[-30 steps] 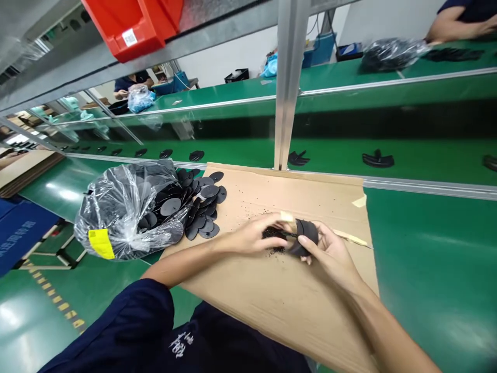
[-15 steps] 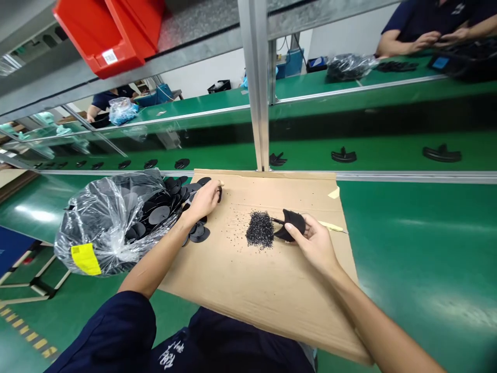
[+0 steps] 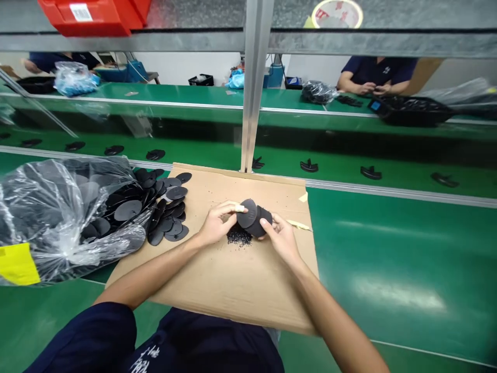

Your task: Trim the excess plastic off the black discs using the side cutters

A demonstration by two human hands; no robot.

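My left hand (image 3: 219, 224) and my right hand (image 3: 279, 237) both grip a black flexible disc (image 3: 250, 217), bent into a curve between them. A strip of pale tape wraps a left fingertip. Just below the disc, a small heap of black granules (image 3: 238, 236) lies on a cardboard sheet (image 3: 248, 282). To the left of my left hand is a loose pile of similar black discs (image 3: 169, 216). Further left, a clear plastic bag (image 3: 58, 217) holds many more. A thin tan strip (image 3: 298, 225) lies beside my right hand.
Green conveyor belt (image 3: 388, 248) surrounds the cardboard, with a row of black pieces (image 3: 308, 166) on a belt beyond. An aluminium post (image 3: 254, 77) rises ahead, under a red bin (image 3: 89, 10). A co-worker (image 3: 375, 75) works at the far bench.
My left hand has come back from the disc pile and joined my right hand on the disc. The disc now covers part of the granule heap, and the view has turned.
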